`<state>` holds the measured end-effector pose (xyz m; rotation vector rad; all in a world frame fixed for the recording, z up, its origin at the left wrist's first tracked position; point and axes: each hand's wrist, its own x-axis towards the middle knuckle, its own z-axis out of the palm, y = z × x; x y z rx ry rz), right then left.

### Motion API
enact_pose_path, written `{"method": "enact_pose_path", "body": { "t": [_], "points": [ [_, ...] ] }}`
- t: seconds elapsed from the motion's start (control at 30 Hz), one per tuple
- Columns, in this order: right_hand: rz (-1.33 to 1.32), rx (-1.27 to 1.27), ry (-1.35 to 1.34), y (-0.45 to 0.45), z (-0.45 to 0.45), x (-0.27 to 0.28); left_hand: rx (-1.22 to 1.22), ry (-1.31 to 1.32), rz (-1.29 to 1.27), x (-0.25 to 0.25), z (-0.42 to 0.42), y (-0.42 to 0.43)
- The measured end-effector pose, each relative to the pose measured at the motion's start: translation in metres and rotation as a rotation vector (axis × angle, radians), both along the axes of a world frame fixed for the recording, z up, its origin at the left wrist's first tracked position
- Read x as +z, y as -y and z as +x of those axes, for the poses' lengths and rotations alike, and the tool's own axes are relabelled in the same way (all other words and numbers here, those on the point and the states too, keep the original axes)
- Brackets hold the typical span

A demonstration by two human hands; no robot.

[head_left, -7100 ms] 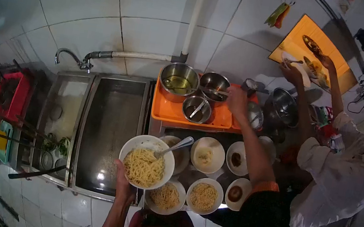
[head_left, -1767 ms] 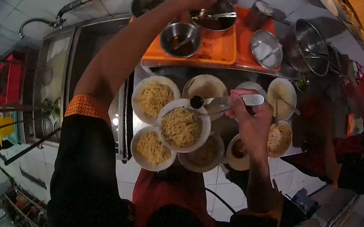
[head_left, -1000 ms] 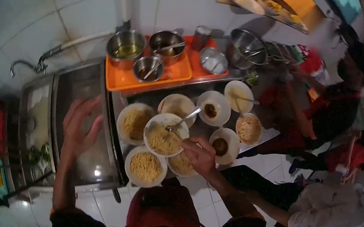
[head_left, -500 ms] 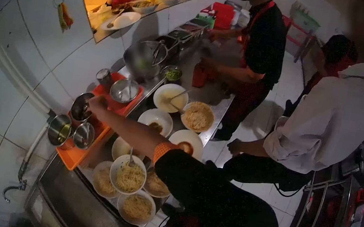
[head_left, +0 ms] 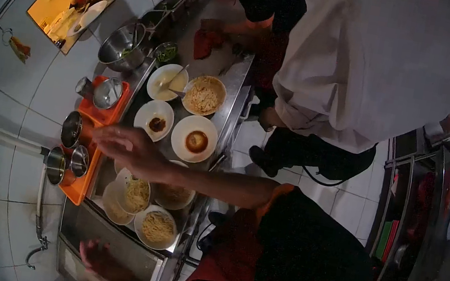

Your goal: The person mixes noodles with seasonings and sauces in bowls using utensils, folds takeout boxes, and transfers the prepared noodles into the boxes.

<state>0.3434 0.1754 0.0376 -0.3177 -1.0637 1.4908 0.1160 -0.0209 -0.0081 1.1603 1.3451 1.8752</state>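
Observation:
My right hand (head_left: 131, 151) hovers between the orange tray and the bowls, its fingers loosely stretched out and nothing seen in them. Closest to its fingertips is a metal pot of dark contents (head_left: 71, 129) on the orange tray (head_left: 80, 188). Below my right forearm are several white bowls of noodles; one noodle bowl (head_left: 156, 228) sits at the counter's edge, and another (head_left: 135, 194) is stacked on others. Two bowls with dark sauce, a bowl (head_left: 155, 120) and a bowl (head_left: 195, 139), are just beyond the forearm. At lower left, my left hand (head_left: 103, 262) is raised with fingers apart.
Up the counter are a bowl of pale liquid (head_left: 166, 83) with a spoon, a bowl of shredded food (head_left: 204, 95) and a large metal bowl (head_left: 124, 47). A co-worker in a light shirt (head_left: 369, 63) stands at right; another's hand holds a red cloth (head_left: 206, 44).
My right hand has drawn back from the metal pot toward the bowls. My left hand has come into view at lower left. The view has tilted downward, and the light-shirted co-worker appears closer.

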Motion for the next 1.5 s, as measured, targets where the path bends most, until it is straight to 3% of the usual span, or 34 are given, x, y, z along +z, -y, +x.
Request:
{"method": "enact_pose_path", "body": {
  "t": [0.07,0.13,0.17,0.2,0.27,0.3,0.37,0.4,0.47,0.5,0.53,0.57,0.6,0.7,0.8,0.83,0.93,1.03,1.1,1.17,1.23,1.3,1.37,1.4,1.43,1.47,1.5],
  "points": [
    [0.070,0.146,-0.186,0.056,0.016,-0.007,-0.218,0.342,0.035,0.021,0.093,-0.034],
    [0.266,0.114,0.070,0.094,0.042,-0.020,-0.261,0.973,0.007,0.007,0.140,-0.052],
    [0.377,0.056,0.188,0.100,0.051,-0.040,-0.567,0.945,0.065,0.016,0.166,-0.061],
    [0.220,0.044,0.228,0.103,0.066,-0.064,-0.468,0.934,0.130,0.017,0.175,-0.067],
    [-0.177,-0.008,0.247,0.104,0.103,-0.129,-0.054,0.598,0.213,0.051,0.206,-0.080],
    [-0.155,-0.123,0.538,0.091,0.132,-0.155,-0.012,0.591,0.203,0.054,0.213,-0.072],
    [-0.264,-0.267,0.641,0.063,0.173,-0.202,-0.163,-0.009,0.094,0.059,0.226,-0.050],
    [-0.184,-0.241,0.776,0.052,0.200,-0.199,-0.409,0.026,0.201,0.069,0.256,-0.038],
    [-0.079,-0.427,0.890,0.028,0.226,-0.256,-0.964,0.346,0.139,0.083,0.289,-0.016],
    [0.082,-0.513,1.054,0.020,0.239,-0.266,-1.125,0.444,0.184,0.083,0.301,-0.011],
    [-0.050,-0.476,0.979,0.016,0.245,-0.272,-1.224,0.508,0.111,0.087,0.307,-0.001],
    [-0.013,-0.491,1.019,0.010,0.254,-0.287,-1.274,0.536,0.170,0.085,0.313,0.001],
    [0.029,-0.524,1.057,0.010,0.259,-0.281,-1.228,0.591,0.064,0.089,0.314,0.011],
    [-0.084,-0.458,0.958,0.003,0.271,-0.283,-1.149,0.750,0.059,0.065,0.310,0.032],
    [0.040,-0.491,1.001,0.000,0.281,-0.280,-0.978,0.819,0.022,0.030,0.317,0.045],
    [0.090,-0.512,0.924,-0.006,0.285,-0.290,-0.937,0.822,0.270,0.009,0.329,0.041],
    [0.032,-0.598,0.910,-0.011,0.293,-0.277,-1.196,0.750,0.201,0.007,0.314,0.034],
    [-0.065,-0.682,0.774,-0.014,0.290,-0.282,-0.773,0.897,-0.168,-0.002,0.326,0.035],
    [-0.010,-0.792,0.793,-0.018,0.288,-0.283,-0.923,0.890,-0.155,-0.058,0.313,0.021],
    [-0.131,-0.868,0.769,-0.016,0.279,-0.294,-1.004,0.806,-0.259,-0.118,0.307,0.003],
    [-0.207,-0.875,0.785,-0.027,0.284,-0.332,-1.002,0.381,-0.415,-0.182,0.303,-0.023],
    [-0.250,-0.840,0.771,-0.052,0.295,-0.396,-0.850,0.479,-0.721,-0.246,0.313,-0.026],
    [-0.218,-0.885,0.791,-0.089,0.300,-0.476,-0.779,0.383,-1.031,-0.309,0.313,-0.021],
    [-0.377,-0.818,0.685,-0.104,0.297,-0.491,-0.727,0.295,-1.235,-0.338,0.310,-0.014],
    [-0.237,-0.842,0.657,-0.126,0.302,-0.532,-0.656,0.528,-1.171,-0.360,0.307,-0.008],
    [-0.144,-0.932,0.836,-0.140,0.303,-0.540,-0.565,0.230,-1.203,-0.371,0.316,-0.012],
    [-0.142,-0.900,0.789,-0.148,0.302,-0.539,-0.536,0.143,-1.277,-0.380,0.313,-0.013]
  ]
}}
